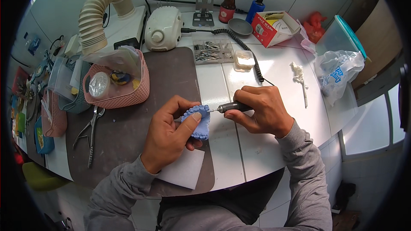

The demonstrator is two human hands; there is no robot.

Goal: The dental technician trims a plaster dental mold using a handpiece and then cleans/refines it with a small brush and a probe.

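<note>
Near the view's centre, above the tabletop (pixel 227 162), the person's left hand (pixel 171 132) pinches a blue teeth model (pixel 201 126) between thumb and fingers. At three o'clock from it, the right hand (pixel 265 110) grips a dark drill (pixel 236 107), its tip at the model's one-o'clock edge; pliers (pixel 91 139) lie toward nine o'clock.
</note>
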